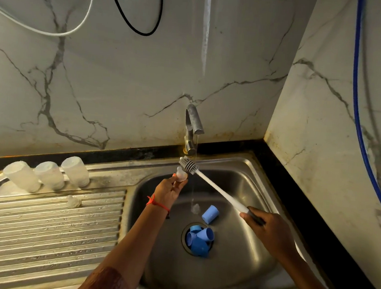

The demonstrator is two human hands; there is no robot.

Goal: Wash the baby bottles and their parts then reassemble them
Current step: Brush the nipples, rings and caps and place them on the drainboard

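My left hand point(170, 189) pinches a clear silicone nipple point(181, 174) above the sink basin, close to the tap. My right hand point(266, 228) grips the dark handle of a long white bottle brush point(218, 188); its grey bristle head point(189, 164) touches the nipple. Three clear bottles point(50, 174) stand upside down at the back of the draining board. Another clear nipple point(73, 201) lies on the board in front of them. Several blue caps and rings point(199, 239) sit over the drain, one blue cap point(210, 214) lies apart, and a clear nipple point(195, 208) lies under the stream.
A thin stream of water runs from the steel tap point(193, 126) into the steel sink point(238, 184). The ribbed draining board point(48, 229) lies to the left. Marble walls close the back and right; cables and a blue hose point(356, 111) hang on them.
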